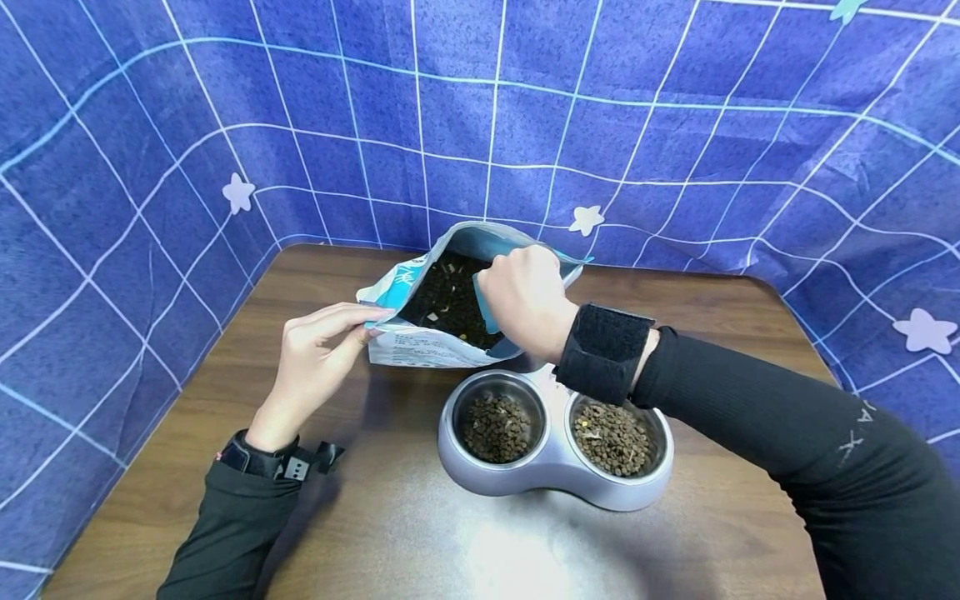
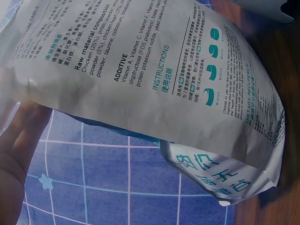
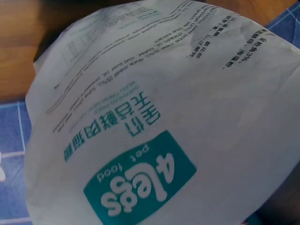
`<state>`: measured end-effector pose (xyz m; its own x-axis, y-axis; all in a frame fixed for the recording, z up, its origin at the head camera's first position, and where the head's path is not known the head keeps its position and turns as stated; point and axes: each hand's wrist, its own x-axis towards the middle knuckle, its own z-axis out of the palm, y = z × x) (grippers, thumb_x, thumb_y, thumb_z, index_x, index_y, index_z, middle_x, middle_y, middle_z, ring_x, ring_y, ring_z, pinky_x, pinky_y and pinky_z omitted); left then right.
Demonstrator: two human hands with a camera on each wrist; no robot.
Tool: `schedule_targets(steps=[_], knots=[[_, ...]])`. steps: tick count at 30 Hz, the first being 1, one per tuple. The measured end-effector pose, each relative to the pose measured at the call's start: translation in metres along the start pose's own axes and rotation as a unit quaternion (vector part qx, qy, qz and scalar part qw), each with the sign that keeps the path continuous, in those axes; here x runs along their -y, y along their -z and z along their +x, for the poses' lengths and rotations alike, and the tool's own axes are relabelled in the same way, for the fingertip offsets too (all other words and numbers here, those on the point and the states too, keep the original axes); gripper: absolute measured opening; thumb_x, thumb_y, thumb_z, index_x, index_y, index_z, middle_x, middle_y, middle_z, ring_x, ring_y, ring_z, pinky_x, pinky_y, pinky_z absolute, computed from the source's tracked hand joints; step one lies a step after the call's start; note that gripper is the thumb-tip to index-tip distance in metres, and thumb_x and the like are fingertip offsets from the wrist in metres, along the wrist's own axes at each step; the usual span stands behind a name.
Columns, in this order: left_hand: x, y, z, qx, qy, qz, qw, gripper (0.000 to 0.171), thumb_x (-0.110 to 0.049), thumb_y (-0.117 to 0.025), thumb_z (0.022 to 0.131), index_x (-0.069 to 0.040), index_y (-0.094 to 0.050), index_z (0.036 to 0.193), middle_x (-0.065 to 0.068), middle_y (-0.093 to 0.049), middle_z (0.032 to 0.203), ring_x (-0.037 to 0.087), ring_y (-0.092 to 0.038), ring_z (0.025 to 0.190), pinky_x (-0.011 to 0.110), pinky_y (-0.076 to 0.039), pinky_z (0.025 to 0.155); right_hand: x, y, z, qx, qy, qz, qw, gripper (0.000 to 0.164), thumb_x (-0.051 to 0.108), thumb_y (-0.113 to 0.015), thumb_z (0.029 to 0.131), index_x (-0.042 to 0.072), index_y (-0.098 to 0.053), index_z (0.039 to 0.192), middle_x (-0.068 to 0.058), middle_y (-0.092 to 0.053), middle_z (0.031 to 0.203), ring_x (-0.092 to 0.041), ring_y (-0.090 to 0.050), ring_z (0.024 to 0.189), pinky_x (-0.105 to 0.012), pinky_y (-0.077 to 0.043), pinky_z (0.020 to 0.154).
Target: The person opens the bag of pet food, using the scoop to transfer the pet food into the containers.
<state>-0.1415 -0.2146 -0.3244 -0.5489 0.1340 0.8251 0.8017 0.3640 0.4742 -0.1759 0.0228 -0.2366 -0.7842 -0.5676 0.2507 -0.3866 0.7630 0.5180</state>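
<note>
A white and teal pet food bag point(image 1: 427, 352) stands with its mouth wide, and dark brown kibble point(image 1: 450, 300) shows inside. My left hand point(image 1: 318, 350) pinches the bag's left rim between thumb and fingers. Over the right part of the mouth, my right hand point(image 1: 528, 292) is curled around a blue scoop point(image 1: 486, 310), most of it hidden by the hand. Printed text covers the bag point(image 2: 140, 89) in the left wrist view, where part of my left hand point(image 2: 18, 145) shows at the edge. In the right wrist view, the bag point(image 3: 140, 112) hides the right hand.
Just in front of the bag sits a grey double feeder point(image 1: 551, 467) with two metal bowls, both holding brown kibble point(image 1: 498, 429). My right forearm passes above its right bowl. Under everything lies a wooden table point(image 1: 375, 517), with a blue grid-patterned cloth point(image 1: 450, 125) hanging behind.
</note>
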Motion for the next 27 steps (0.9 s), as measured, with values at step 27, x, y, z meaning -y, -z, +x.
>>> schedule_targets(steps=[27], knots=[[0.003, -0.001, 0.0, 0.007, 0.005, 0.006, 0.9999, 0.03, 0.025, -0.068, 0.079, 0.007, -0.078, 0.099, 0.012, -0.078, 0.097, -0.006, -0.067, 0.101, 0.018, -0.052, 0.094, -0.014, -0.018, 0.003, -0.045, 0.022, 0.117, 0.992, 0.054, -0.004, -0.058, 0.093, 0.017, -0.028, 0.053, 0.004, -0.027, 0.053, -0.02, -0.062, 0.054, -0.038, -0.053, 0.047]])
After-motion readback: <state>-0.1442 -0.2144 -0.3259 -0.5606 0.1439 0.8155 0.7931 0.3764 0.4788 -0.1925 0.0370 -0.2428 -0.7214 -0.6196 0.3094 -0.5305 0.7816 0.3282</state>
